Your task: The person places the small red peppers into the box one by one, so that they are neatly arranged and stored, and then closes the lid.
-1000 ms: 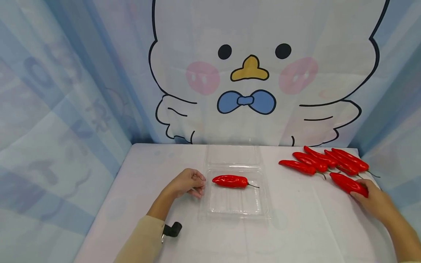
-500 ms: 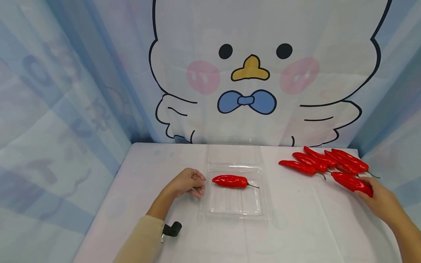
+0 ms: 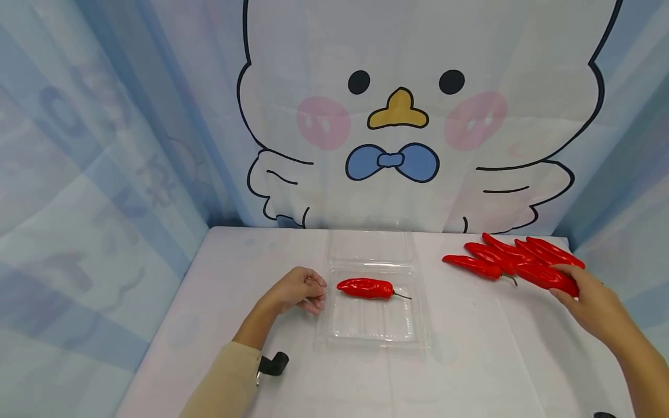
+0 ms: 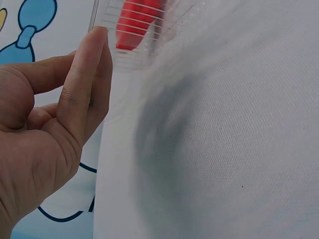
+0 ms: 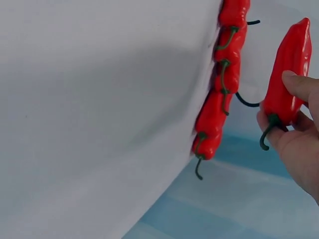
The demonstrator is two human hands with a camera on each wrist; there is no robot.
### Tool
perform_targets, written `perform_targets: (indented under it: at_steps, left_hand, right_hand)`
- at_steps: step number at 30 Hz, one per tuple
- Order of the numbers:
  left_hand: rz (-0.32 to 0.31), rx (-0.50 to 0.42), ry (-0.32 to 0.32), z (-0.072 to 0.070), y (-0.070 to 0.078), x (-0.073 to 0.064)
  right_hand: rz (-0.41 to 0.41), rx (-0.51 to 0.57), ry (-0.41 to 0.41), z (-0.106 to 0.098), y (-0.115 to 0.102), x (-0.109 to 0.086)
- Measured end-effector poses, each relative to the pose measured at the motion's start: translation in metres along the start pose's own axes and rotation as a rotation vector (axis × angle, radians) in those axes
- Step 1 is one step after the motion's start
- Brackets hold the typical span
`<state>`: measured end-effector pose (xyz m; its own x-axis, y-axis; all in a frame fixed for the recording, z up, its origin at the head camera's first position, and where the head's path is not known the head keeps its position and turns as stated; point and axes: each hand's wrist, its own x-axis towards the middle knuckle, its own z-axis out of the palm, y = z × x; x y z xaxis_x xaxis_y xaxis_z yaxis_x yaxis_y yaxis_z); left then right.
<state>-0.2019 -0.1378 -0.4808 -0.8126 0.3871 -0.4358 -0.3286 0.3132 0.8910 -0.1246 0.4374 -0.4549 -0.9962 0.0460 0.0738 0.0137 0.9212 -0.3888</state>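
A red chili pepper (image 3: 549, 278) is in my right hand (image 3: 593, 302), held off the table at the right. The right wrist view shows the thumb across the pepper (image 5: 289, 74) and its green stem hanging by the fingers. My left hand (image 3: 300, 291) is beside the clear plastic container (image 3: 373, 325), with fingertips right at its left edge and nothing seen in the palm. Another red chili pepper (image 3: 366, 288) lies sideways inside the container, stem to the right. In the left wrist view, the fingers (image 4: 82, 84) reach up to the container's wall.
Several more red chili peppers (image 3: 473, 266) lie in a group at the back right of the white table (image 3: 470, 360). The container's clear lid (image 3: 371, 247) is folded open toward the back. Patterned curtains (image 3: 130, 174) stand behind and at the sides.
My right hand has lifted the pepper, moving it slightly right, then up and back left, so it now overlaps the group. My left hand has stayed at the container.
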Motion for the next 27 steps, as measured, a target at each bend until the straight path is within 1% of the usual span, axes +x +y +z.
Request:
perform_targets:
  at_steps: [6, 14, 18, 21, 27]
  left_hand:
    - [-0.002, 0.003, -0.002, 0.0, -0.001, 0.0]
    - [-0.008, 0.0, 0.004, 0.0, 0.0, -0.001]
    - [-0.01, -0.001, 0.005, 0.0, 0.002, -0.001]
    - [-0.009, -0.003, 0.002, 0.0, 0.002, -0.001]
    - [0.0, -0.006, 0.002, 0.001, 0.0, -0.001]
  right_hand:
    - [-0.068, 0.005, -0.031, -0.006, -0.021, 0.007]
    - [-0.129, 0.012, -0.01, -0.004, -0.048, 0.013]
    - [-0.157, 0.004, -0.015, -0.004, -0.059, 0.017]
    - [-0.167, 0.006, -0.03, -0.004, -0.067, 0.02]
    - [-0.173, 0.018, -0.088, -0.003, -0.083, 0.024]
